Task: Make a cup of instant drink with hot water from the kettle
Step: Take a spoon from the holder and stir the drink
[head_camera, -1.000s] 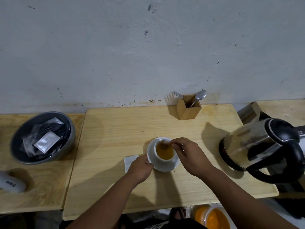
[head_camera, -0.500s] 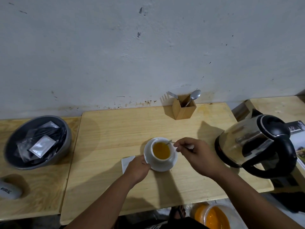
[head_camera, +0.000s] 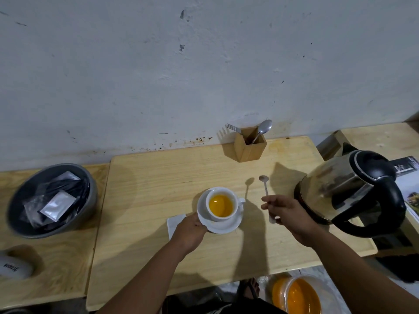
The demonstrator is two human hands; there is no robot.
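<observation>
Cup (head_camera: 221,205) first: we count one white cup, filled with an orange-yellow drink, standing on one white saucer (head_camera: 219,223) a little in from the near edge of the middle wooden table (head_camera: 158,182). Our left hand (head_camera: 190,232) pinches the saucer's left rim, thumb on top. Beside that hand one white sachet (head_camera: 175,224) lies flat on the table, partly under the hand.

Our right hand (head_camera: 288,217) is closed around the handle of one small spoon (head_camera: 265,189), raised just right of the cup, its bowl pointing toward the wall and clear of the drink. Its shadow falls on the wood between spoon and cup.

One electric kettle (head_camera: 353,191), steel body with black lid and handle, stands at the table's right edge, close to the right hand.

At the far edge by the wall, one wooden holder (head_camera: 249,147) contains one fork (head_camera: 233,128) and one larger spoon (head_camera: 264,128).

On the neighbouring table to the left, one grey bowl (head_camera: 90,196) holds several sachets; we cannot count them exactly, though one silver sachet (head_camera: 57,206) lies on top of darker ones.

Below the near edge, at the right, one clear plastic tub (head_camera: 301,295) holds something orange.
</observation>
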